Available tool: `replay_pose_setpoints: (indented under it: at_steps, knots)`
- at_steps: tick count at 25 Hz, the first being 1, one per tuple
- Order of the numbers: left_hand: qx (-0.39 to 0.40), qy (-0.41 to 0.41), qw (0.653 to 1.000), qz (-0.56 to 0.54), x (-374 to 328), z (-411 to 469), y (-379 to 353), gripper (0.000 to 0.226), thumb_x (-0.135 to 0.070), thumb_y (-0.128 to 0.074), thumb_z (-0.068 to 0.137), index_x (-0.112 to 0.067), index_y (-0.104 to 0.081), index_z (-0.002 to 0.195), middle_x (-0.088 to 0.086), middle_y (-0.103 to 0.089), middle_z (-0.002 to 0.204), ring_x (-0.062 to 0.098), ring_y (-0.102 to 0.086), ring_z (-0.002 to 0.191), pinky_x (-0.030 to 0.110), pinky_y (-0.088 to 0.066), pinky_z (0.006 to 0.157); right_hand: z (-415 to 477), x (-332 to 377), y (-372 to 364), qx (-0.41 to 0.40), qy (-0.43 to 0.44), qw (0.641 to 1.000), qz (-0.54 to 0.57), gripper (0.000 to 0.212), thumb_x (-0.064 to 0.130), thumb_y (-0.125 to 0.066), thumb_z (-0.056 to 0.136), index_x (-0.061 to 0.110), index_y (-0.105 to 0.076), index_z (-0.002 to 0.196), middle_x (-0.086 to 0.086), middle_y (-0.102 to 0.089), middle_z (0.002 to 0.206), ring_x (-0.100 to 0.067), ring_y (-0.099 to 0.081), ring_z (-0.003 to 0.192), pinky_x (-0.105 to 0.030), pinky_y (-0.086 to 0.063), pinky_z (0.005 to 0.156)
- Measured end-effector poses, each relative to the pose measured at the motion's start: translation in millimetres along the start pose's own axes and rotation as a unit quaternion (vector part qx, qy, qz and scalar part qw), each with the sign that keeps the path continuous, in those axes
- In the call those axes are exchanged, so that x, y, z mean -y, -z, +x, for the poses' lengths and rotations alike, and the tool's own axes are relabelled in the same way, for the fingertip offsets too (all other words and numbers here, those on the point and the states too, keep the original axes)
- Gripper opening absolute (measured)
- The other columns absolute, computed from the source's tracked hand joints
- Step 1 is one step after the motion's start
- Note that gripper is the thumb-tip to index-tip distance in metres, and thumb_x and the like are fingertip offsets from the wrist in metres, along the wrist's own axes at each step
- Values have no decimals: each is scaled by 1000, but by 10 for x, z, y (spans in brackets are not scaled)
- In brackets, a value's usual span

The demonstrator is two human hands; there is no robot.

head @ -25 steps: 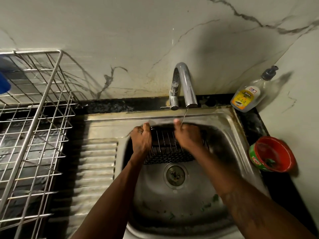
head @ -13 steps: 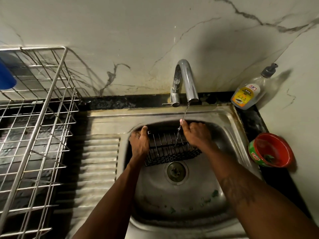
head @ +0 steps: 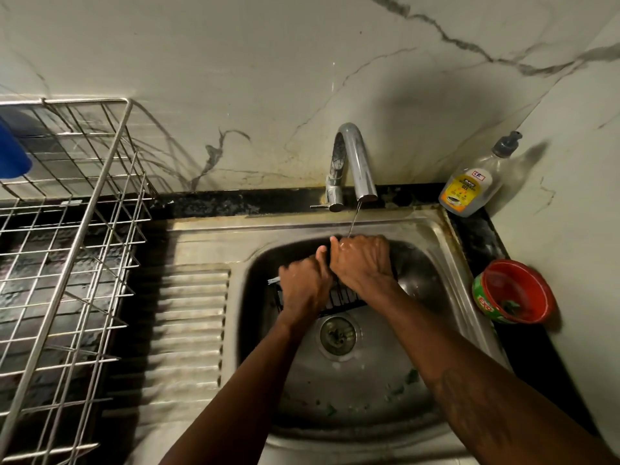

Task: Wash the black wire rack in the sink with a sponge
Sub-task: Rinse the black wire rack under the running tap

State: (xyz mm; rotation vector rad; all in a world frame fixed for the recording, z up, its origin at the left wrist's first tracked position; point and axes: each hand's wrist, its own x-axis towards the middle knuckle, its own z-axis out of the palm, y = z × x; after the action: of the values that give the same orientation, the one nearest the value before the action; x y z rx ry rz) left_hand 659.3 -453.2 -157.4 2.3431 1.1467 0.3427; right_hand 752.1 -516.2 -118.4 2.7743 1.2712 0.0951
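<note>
The black wire rack (head: 345, 298) sits at the back of the steel sink (head: 446, 273), mostly covered by both hands. My left hand (head: 303, 285) grips its left part. My right hand (head: 364, 261) closes over its upper right part, directly under a thin stream from the chrome tap (head: 355, 162). The two hands touch each other. No sponge is visible; whether one is under a palm cannot be told.
A silver wire dish rack (head: 77, 250) with a blue item (head: 11, 156) stands on the left. A ribbed drainboard (head: 188, 323) lies beside the basin. A dish gel bottle (head: 473, 182) and a red bowl (head: 513, 292) stand on the right counter. The drain (head: 337, 333) is below the hands.
My hands were apart at the rack's two ends; they have come together over its middle. The rack has shifted slightly, and water keeps running.
</note>
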Motion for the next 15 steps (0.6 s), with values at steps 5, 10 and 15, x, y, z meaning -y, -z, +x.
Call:
replay_pose_setpoints:
  at_steps: [5,10,15]
  knots:
    - [0,188,955,-230,-10,166,-75,58,-43,-50,101,-16,-53,50,-2,-54,52,22,-57,60,36,-47,76,64,-26,264,-25,120,989,87,42,46,-31,106,28,-68,98,3,-65,78,-13,-57,67,-29,-39,64]
    - [2,289,871,-397,231,117,17,34,-33,-64,97,-10,-60,72,6,-64,73,19,-62,66,29,-50,60,-150,-293,266,-25,97,951,294,62,61,-31,104,24,-69,72,10,-58,58,-1,-55,55,-17,-37,57]
    - [56,123,878,-458,-169,135,255,51,-53,-51,100,-15,-70,71,1,-72,68,9,-70,64,27,-58,66,20,-103,294,-25,68,986,152,58,48,-27,106,19,-64,71,-1,-67,69,-21,-63,66,-30,-39,65]
